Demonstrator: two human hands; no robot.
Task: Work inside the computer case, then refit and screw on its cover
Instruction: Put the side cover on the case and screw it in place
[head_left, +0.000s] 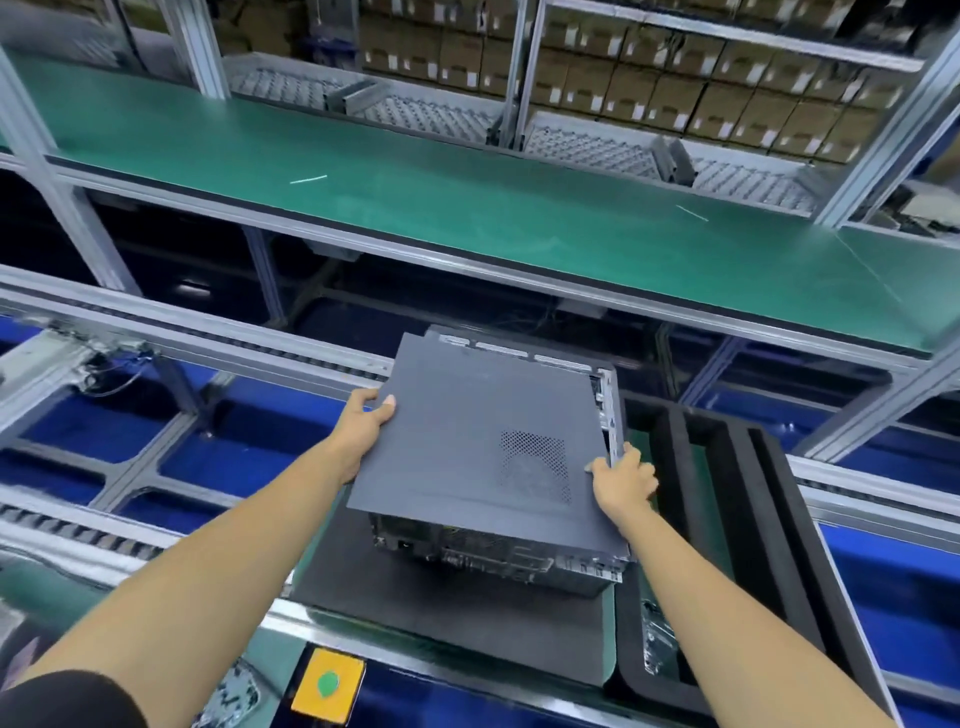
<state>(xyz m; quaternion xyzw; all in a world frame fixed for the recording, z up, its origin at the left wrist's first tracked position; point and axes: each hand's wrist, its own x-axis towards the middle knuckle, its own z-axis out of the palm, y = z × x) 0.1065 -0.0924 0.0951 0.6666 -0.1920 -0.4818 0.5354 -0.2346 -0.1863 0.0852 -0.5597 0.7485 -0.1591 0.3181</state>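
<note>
The cover (467, 441) lies askew on top of the case (498, 551), its left edge overhanging and turned out of line, while along the far and right sides the case's metal frame shows bare — so the panel is judged not yet seated. The left hand (363, 421) grips the cover's left edge, thumb on top and fingers under it; the right hand (623, 475) is closed on the near-right corner where cover and case rim meet. Held at opposite sides like this, the two hands can swing the panel square and slide it home. No screwdriver is in view.

The case sits on a dark foam mat (447, 623) on the surface, a black foam tray (737, 509) just beside it on the right. Roller rails run across — a green belt (467, 192) lies beyond, and shelves of cartons (675, 88) behind that.
</note>
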